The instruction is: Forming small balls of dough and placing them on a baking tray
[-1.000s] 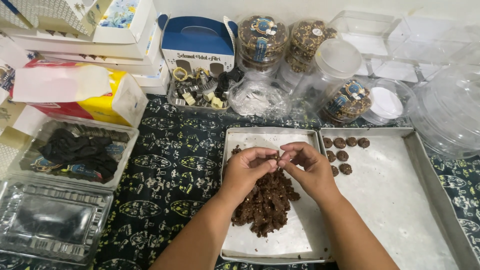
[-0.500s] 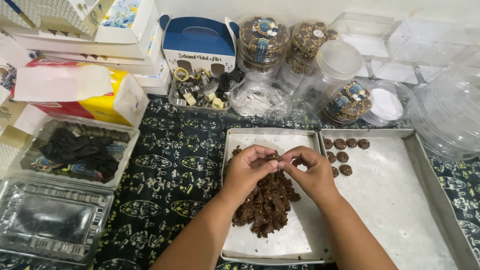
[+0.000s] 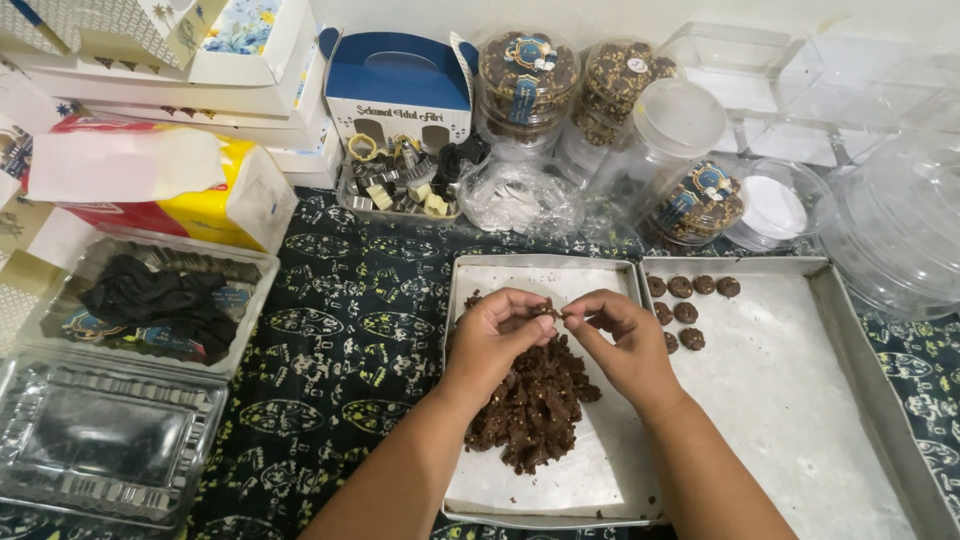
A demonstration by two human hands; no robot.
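Matt metal tray (image 3: 860, 330); rough dough (image 3: 535, 405)

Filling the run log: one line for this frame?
left hand: pinching dough bit | right hand: pinching same bit | dough pile: on left tray | shaped pieces: right tray

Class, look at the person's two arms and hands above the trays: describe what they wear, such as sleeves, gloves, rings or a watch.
Both forearms are bare up to the bottom edge of the picture, with no sleeve in sight. The left hand and the right hand wear no gloves. No ring, watch or bracelet shows on either wrist or on the visible fingers. The fingernails look short and unpainted.
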